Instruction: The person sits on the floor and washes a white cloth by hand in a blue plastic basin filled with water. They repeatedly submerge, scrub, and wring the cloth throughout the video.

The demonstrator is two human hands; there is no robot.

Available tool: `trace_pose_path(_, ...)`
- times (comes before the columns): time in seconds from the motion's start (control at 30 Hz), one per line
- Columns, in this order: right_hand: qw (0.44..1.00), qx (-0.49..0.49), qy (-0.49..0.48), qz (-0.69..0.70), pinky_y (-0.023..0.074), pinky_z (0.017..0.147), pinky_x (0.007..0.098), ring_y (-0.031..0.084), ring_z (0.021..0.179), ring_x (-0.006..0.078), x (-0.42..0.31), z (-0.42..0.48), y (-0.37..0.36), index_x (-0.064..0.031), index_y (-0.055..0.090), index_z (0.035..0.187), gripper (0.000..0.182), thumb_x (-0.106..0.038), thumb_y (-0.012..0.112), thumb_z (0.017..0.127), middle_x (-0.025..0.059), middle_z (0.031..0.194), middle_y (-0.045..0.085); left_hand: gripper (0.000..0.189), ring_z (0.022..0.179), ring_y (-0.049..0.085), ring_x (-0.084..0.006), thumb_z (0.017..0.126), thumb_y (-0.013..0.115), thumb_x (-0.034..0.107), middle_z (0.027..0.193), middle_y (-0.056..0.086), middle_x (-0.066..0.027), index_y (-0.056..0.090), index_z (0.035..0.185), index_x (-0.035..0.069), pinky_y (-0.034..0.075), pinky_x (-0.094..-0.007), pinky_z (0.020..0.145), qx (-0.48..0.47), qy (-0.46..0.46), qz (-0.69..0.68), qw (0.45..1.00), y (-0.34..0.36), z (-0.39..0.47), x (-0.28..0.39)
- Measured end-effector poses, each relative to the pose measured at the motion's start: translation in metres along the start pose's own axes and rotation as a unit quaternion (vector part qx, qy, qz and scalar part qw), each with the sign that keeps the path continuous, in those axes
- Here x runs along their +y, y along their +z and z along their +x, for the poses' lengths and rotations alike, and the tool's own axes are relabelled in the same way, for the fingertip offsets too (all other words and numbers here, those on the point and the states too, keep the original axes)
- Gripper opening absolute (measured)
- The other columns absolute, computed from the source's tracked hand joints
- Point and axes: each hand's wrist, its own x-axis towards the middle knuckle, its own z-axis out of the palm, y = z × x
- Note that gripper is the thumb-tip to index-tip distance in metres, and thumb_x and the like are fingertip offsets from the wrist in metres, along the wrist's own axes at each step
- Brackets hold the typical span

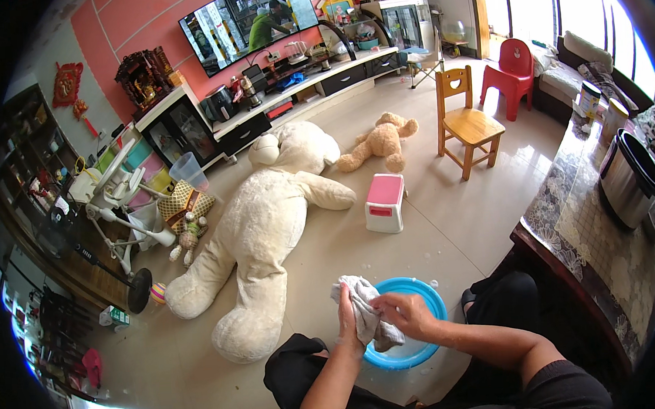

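A wet, light grey cloth [365, 308] is bunched between my two hands above a round blue plastic basin [433, 299]. My left hand [347, 317] supports it from the left, with the palm against the fabric. From the other side, the fingers of my right hand [406, 313] pinch a fold of it. One end of the cloth hangs down over the basin. Whitish water [404, 349] shows in the basin, partly hidden by my right forearm. The basin stands on the tiled floor between my knees.
A huge cream teddy bear [267, 219] lies at the left, with a smaller tan bear [382, 143] beyond. A pink-and-white step stool [384, 204] and a wooden chair [470, 127] stand ahead. At the right is a table [579, 236] bearing a cooker [626, 183]. Suds dot the floor.
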Motion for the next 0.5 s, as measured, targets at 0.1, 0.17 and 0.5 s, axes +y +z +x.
trace_pose_path(0.1,0.988,0.104,0.089,0.075,0.0494,0.069,0.0338,0.064,0.084,0.0243,0.016,0.013,-0.009,0.0004,0.059,0.109,0.025,-0.016,0.053,0.09,0.0158,0.095,0.066,0.042,0.087,0.061,-0.023,0.093,0.039,0.049,0.097,0.059,-0.0074,0.053,0.11,0.013,0.052,-0.0387,0.078,-0.047,-0.002,0.0,0.999,0.021,-0.011,0.008)
trace_pose_path(0.17,0.967,0.121,0.187,0.119,0.046,0.083,0.0355,0.06,0.1,0.0228,0.045,0.019,-0.008,-0.0026,0.054,0.12,0.038,-0.03,0.051,0.093,0.0116,0.111,0.063,0.045,0.091,0.061,-0.0242,0.093,0.04,0.051,0.101,0.059,-0.0084,0.051,0.115,0.013,0.051,-0.04,0.081,-0.056,-0.023,0.005,0.998,0.036,-0.02,0.009)
trace_pose_path(0.5,0.879,-0.038,0.303,0.365,0.0443,0.079,0.0326,0.055,0.084,0.013,0.061,0.027,-0.014,-0.0051,0.057,0.108,0.045,-0.046,0.052,0.091,0.0027,0.092,0.06,0.046,0.103,0.058,-0.0198,0.088,0.057,0.025,0.117,0.058,-0.0102,0.047,0.125,0.001,0.045,-0.034,0.092,-0.078,0.028,0.176,0.981,0.027,-0.022,-0.005)
